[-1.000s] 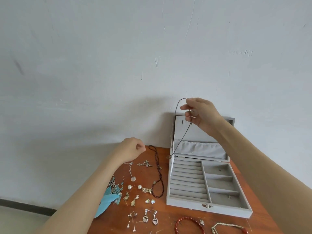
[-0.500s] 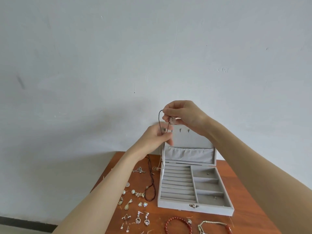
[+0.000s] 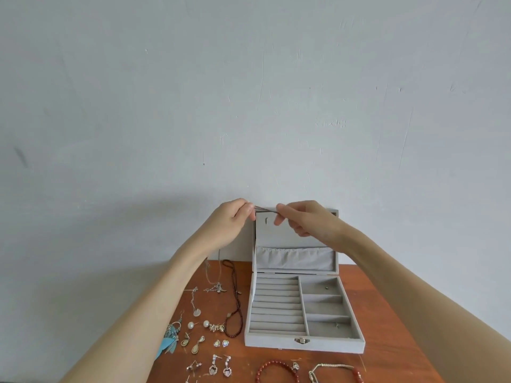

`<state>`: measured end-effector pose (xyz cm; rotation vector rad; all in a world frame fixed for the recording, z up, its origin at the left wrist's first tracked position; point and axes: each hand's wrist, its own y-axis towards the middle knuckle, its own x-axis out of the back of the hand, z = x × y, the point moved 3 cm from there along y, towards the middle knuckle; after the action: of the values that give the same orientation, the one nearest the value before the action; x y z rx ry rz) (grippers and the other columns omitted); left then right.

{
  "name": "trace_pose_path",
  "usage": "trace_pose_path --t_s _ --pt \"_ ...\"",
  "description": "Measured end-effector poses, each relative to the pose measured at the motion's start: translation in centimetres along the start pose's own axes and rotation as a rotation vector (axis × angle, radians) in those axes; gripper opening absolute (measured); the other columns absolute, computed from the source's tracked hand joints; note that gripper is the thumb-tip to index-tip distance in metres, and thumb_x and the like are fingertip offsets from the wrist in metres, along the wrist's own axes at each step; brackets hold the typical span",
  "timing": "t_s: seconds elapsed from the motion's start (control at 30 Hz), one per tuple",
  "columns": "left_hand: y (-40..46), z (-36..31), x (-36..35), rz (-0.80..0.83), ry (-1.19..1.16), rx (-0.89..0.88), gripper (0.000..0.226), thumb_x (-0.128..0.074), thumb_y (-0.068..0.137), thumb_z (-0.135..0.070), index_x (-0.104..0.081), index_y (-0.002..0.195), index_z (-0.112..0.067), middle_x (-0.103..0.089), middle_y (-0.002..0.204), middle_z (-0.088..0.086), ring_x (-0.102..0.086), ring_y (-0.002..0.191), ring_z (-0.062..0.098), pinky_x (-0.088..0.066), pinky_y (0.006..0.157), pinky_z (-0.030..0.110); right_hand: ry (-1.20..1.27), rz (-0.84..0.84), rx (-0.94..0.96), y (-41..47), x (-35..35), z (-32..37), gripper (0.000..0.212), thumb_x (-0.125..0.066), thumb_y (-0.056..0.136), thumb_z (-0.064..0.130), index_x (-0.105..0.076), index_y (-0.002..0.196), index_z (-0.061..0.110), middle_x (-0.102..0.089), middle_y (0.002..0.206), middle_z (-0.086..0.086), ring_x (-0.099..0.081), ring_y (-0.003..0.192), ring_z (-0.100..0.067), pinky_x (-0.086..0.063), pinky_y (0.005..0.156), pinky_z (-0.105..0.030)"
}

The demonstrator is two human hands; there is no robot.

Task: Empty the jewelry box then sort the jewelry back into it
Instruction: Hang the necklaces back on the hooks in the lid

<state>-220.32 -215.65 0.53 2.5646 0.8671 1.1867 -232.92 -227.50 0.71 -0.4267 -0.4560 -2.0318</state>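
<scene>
I see left hand [image 3: 231, 222] and right hand [image 3: 304, 218] pinching a thin cord [image 3: 266, 209] taut along the open jewelry box [image 3: 304, 308] lid's top edge; table [image 3: 387, 313] right of box bare.

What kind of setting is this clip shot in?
Probably a plain room at home: a small wooden table pushed against a bare whitish wall, with a jewelry box and loose earrings laid out.

The jewelry box [image 3: 304, 313] stands open, its tray compartments unobstructed from above. Its upright lid [image 3: 296, 239] blocks the far side, with both hands and a taut cord [image 3: 265, 209] at the lid's top edge. Left of the box, necklaces [image 3: 233, 299] and earrings [image 3: 199, 344] crowd the table [image 3: 387, 313]; bracelets [image 3: 279, 369] lie near its front. Bare table lies right of the box.
</scene>
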Motion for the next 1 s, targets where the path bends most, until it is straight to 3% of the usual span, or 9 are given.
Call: trace_pose_path --t_s 0.07,0.17,0.3,0.4,0.5,0.63,0.8,0.93,1.0 --pt "0.1 0.3 -0.3 0.074 0.093 0.013 0.035 -0.031 0.100 -0.027 -0.049 0.070 -0.022 -0.040 0.061 -0.002 -0.038 0.056 0.012 -0.031 0.054 0.024 -0.042 0.013 0.021 -0.4 0.0 0.0 0.032 -0.055 0.090 0.039 -0.068 0.077 0.014 -0.030 0.046 0.011 -0.023 0.050 -0.012 -0.025 0.051 -0.020" --pt "0.1 0.7 -1.0 0.208 0.201 0.018 0.036 -0.030 0.100 -0.029 -0.046 0.069 -0.024 -0.042 0.067 -0.003 -0.041 0.062 0.011 -0.033 0.062 0.025 -0.046 0.016 0.027 -0.5 0.4 -0.6 0.027 -0.059 0.089 0.031 -0.070 0.086 0.007 -0.038 0.033 0.016 -0.019 0.047 -0.013 -0.020 0.047 -0.022" --pt "0.8 1.6 -2.4 0.276 0.301 0.025 0.035 -0.029 0.100 -0.031 -0.043 0.069 -0.021 -0.042 0.068 -0.002 -0.040 0.063 0.013 -0.031 0.062 0.028 -0.126 -0.087 0.007 0.4 1.1 -2.7 0.024 -0.057 0.091 0.026 -0.069 0.083 0.008 -0.047 0.036 0.025 -0.026 0.037 -0.008 -0.024 0.039 -0.014" --pt "2.1 2.7 -3.5 0.255 0.538 0.002 0.037 -0.030 0.099 -0.037 -0.033 0.064 -0.024 -0.040 0.062 -0.004 -0.040 0.059 0.014 -0.027 0.056 0.030 -0.231 -0.196 -0.037 2.2 1.2 -4.5 0.028 -0.058 0.089 0.032 -0.069 0.076 0.010 -0.052 0.048 0.017 -0.030 0.035 -0.008 -0.026 0.039 -0.015" --pt "3.9 3.9 -4.3 0.109 0.659 -0.017 0.036 -0.030 0.099 -0.039 -0.036 0.068 -0.020 -0.044 0.063 -0.004 -0.049 0.067 0.024 -0.029 0.057 0.031 -0.322 -0.298 -0.115 4.5 0.7 -6.1 0.033 -0.059 0.086 0.039 -0.065 0.071 0.010 -0.048 0.051 0.007 -0.035 0.039 -0.010 -0.030 0.044 -0.023" --pt "6.5 5.7 -5.6 -0.065 0.533 0.092 0.043 -0.034 0.098 -0.037 -0.036 0.060 -0.018 -0.058 0.073 0.012 -0.057 0.079 0.032 -0.030 0.057 0.030 -0.324 -0.439 -0.193 7.1 -0.5 -8.0 0.046 -0.054 0.088 0.042 -0.045 0.052 0.014 -0.043 0.051 0.001 -0.039 0.048 -0.016 -0.029 0.046 -0.024" --pt "7.4 7.0 -7.0 -0.193 0.427 0.200 0.051 -0.041 0.095 -0.038 -0.034 0.049 -0.016 -0.038 0.049 -0.001 -0.044 0.058 0.026 -0.025 0.048 0.029 -0.238 -0.512 -0.266 8.3 -1.6 -10.0 0.047 -0.051 0.089 0.042 -0.037 0.049 0.020 -0.043 0.054 0.002 -0.041 0.054 -0.019 -0.029 0.048 -0.026" --pt "6.3 8.1 -8.0 -0.158 0.381 0.318 0.051 -0.039 0.096 -0.036 -0.035 0.049 -0.018 -0.038 0.050 0.009 -0.043 0.057 0.025 -0.028 0.051 0.028 -0.241 -0.500 -0.236 7.8 -2.3 -11.4 0.047 -0.051 0.090 0.038 -0.037 0.049 0.020 -0.042 0.051 0.002 -0.044 0.054 -0.020 -0.030 0.048 -0.026" --pt "5.6 8.5 -8.2 -0.049 0.380 0.376 0.045 -0.035 0.097 -0.032 -0.050 0.058 -0.013 -0.048 0.059 0.012 -0.052 0.066 0.028 -0.037 0.059 0.030 -0.301 -0.484 -0.172 7.4 -2.3 -12.0 0.044 -0.047 0.093 0.033 -0.036 0.051 0.023 -0.045 0.055 -0.002 -0.046 0.062 -0.026 -0.032 0.054 -0.028"
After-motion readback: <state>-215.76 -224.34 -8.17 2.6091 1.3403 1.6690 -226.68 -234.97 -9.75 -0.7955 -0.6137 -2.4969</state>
